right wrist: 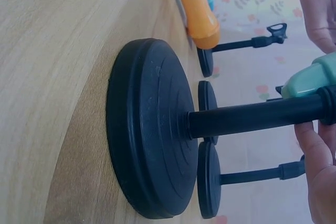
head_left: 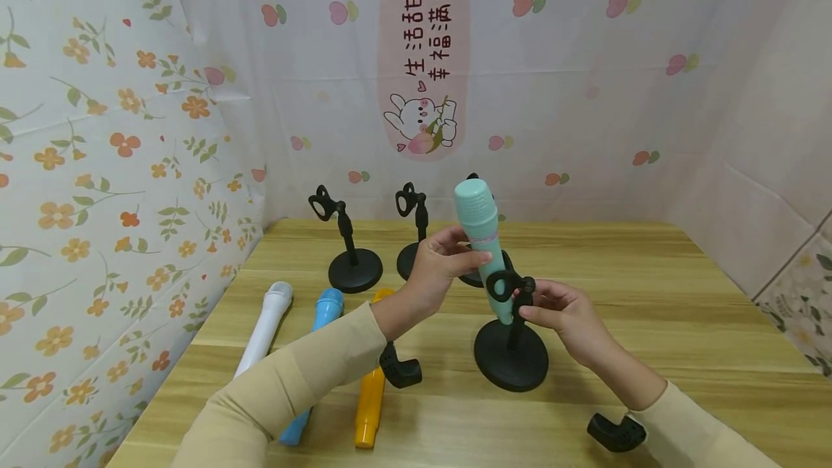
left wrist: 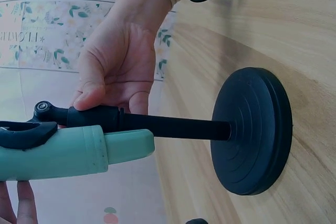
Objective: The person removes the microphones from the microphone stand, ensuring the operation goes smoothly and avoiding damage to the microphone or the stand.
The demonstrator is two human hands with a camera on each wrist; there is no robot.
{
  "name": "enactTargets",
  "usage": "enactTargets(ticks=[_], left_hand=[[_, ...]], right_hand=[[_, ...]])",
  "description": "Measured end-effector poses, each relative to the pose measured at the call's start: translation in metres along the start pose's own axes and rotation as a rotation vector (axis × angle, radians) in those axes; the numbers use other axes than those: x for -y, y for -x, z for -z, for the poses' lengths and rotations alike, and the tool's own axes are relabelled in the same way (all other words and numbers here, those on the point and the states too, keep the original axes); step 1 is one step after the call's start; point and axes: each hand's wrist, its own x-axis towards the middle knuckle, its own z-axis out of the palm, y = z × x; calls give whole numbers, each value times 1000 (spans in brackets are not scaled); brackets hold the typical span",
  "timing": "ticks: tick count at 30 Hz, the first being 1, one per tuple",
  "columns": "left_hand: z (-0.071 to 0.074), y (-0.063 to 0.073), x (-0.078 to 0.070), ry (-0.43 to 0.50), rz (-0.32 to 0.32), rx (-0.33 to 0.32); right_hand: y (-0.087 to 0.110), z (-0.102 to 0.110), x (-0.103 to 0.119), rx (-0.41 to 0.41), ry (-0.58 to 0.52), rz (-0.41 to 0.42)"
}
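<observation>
A mint-green microphone (head_left: pixel 477 211) stands tilted, its head up, in the black clip (head_left: pixel 510 284) of a desk stand (head_left: pixel 511 357). My left hand (head_left: pixel 437 266) holds the microphone below its head, thumb on the near side. My right hand (head_left: pixel 575 320) pinches the stand's post just under the clip. In the left wrist view, the clip curves along the microphone's handle (left wrist: pixel 58 153), and the narrower tail end lies beside the post. The stand's round base (right wrist: pixel 152 129) rests on the wooden table in the right wrist view.
Three more black stands are at the back, including the left one (head_left: pixel 354 269) and middle one (head_left: pixel 409 258); the third is partly hidden. A white microphone (head_left: pixel 266 323), a blue microphone (head_left: pixel 328 309) and an orange microphone (head_left: pixel 369 406) lie left, partly behind my left arm.
</observation>
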Motion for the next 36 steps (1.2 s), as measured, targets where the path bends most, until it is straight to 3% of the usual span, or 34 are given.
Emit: enactTargets(ticks=[33, 36], left_hand=[[10, 6, 2, 126, 2, 36], [14, 8, 1, 132, 2, 15]], right_hand=[[-1, 2, -2, 9, 12, 3], [0, 3, -2, 3, 17, -3]])
